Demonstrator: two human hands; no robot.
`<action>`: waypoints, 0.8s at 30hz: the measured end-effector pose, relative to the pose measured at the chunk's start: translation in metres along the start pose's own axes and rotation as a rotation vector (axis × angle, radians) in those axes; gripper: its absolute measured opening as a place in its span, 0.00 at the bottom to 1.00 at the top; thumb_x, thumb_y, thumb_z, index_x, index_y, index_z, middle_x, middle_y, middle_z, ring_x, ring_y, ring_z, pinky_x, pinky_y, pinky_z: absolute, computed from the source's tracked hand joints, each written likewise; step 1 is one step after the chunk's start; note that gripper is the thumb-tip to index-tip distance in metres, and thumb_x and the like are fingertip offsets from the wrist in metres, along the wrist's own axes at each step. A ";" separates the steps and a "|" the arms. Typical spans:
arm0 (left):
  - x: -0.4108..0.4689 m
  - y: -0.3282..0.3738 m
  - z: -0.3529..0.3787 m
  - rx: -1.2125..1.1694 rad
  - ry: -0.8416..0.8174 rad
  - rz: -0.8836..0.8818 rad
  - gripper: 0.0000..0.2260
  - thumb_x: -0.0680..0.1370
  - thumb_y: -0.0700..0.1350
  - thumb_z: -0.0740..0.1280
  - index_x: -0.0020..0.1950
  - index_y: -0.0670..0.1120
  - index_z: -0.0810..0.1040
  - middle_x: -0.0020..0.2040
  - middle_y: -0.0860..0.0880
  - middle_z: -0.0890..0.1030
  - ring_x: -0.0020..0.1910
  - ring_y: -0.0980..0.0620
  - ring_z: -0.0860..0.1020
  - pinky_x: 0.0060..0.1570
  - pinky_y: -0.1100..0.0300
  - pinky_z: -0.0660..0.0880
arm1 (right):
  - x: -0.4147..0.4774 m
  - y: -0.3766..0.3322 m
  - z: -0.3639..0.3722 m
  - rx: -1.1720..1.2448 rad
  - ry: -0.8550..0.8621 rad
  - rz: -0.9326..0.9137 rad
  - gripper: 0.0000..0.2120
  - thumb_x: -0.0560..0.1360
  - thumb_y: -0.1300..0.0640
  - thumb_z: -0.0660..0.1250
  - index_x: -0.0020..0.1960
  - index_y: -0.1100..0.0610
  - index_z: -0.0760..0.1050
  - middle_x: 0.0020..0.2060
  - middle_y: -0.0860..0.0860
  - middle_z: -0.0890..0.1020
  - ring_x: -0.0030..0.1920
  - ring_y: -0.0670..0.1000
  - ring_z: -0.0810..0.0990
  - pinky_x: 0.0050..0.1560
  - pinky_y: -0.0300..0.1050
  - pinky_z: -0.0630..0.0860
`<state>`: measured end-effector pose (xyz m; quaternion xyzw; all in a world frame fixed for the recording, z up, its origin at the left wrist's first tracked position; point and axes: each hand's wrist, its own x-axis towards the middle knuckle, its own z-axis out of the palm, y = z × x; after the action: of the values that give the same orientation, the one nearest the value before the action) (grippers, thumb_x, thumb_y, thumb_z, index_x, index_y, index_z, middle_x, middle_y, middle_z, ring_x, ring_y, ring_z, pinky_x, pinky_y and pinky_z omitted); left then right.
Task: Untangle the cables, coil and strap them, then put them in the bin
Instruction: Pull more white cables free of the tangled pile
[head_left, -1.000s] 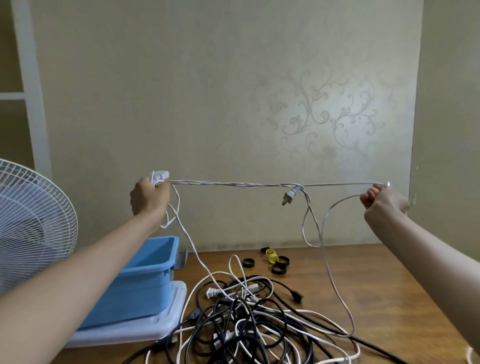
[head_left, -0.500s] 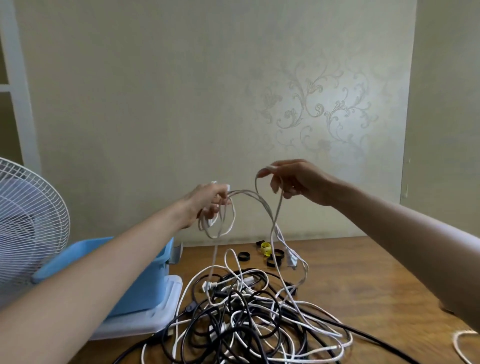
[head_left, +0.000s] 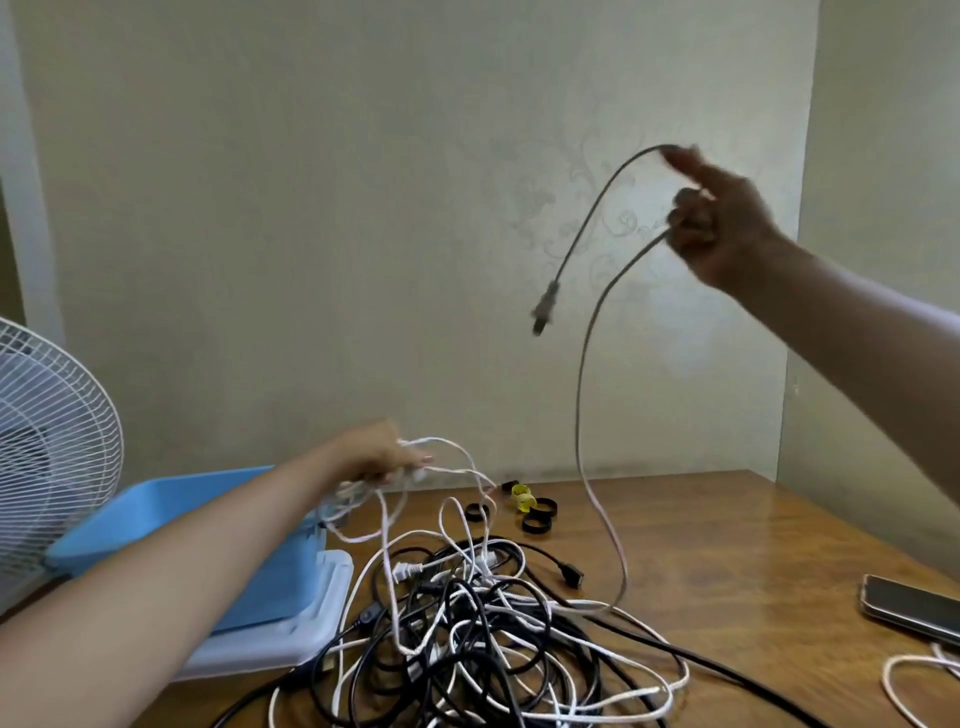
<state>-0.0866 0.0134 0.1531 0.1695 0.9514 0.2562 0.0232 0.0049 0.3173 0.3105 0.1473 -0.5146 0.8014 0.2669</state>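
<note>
Since half a second earlier your right hand (head_left: 719, 228) had swung up and out to the right, away from your left hand (head_left: 382, 457), which had sunk closer to the brown wooden table (head_left: 727, 545). The right hand was blurred, but its lower fingers were curled round a thin white cable (head_left: 582, 395), with the forefinger raised and the cable draped over it. The cable's plug end (head_left: 544, 306) dangled in the air to the left, and the long side ran down into the tangled heap of black and white cables (head_left: 467, 639) on the table. Your left hand gripped a bunch of white cable loops (head_left: 447, 452) just above the near corner of the light blue plastic bin (head_left: 171, 514) (whether they belonged to the same cable was lost in the heap). The bin stood on a white plastic lid (head_left: 322, 613) left of the heap. Black strap rings (head_left: 537, 512) and a yellow strap (head_left: 522, 496) lay behind the heap near the wall. A dark phone (head_left: 914, 605) lay at the right edge, and a white wire-grille fan (head_left: 47, 441) stood at the far left.
</note>
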 end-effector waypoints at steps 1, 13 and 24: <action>0.002 -0.011 -0.003 -0.052 0.029 -0.053 0.22 0.78 0.50 0.66 0.25 0.46 0.73 0.14 0.54 0.66 0.12 0.60 0.61 0.18 0.69 0.59 | 0.002 -0.005 -0.010 0.000 0.030 -0.003 0.09 0.79 0.54 0.64 0.42 0.51 0.78 0.19 0.45 0.60 0.18 0.44 0.57 0.17 0.32 0.52; 0.000 0.044 -0.035 -1.207 -0.009 0.182 0.13 0.82 0.50 0.53 0.41 0.46 0.68 0.24 0.47 0.71 0.17 0.57 0.62 0.15 0.69 0.57 | -0.052 0.104 -0.001 -1.249 -0.410 0.140 0.14 0.76 0.54 0.69 0.58 0.59 0.78 0.50 0.59 0.83 0.36 0.50 0.79 0.33 0.37 0.77; -0.004 0.026 -0.053 -0.799 0.490 0.156 0.11 0.83 0.45 0.56 0.48 0.42 0.73 0.34 0.45 0.78 0.15 0.61 0.58 0.16 0.70 0.54 | -0.054 0.115 0.004 -0.513 -0.205 0.277 0.11 0.81 0.59 0.59 0.49 0.61 0.78 0.20 0.45 0.61 0.19 0.43 0.58 0.18 0.33 0.56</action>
<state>-0.0818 0.0072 0.2119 0.1529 0.7402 0.6355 -0.1579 -0.0181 0.2614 0.1984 0.0836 -0.7396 0.6550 0.1305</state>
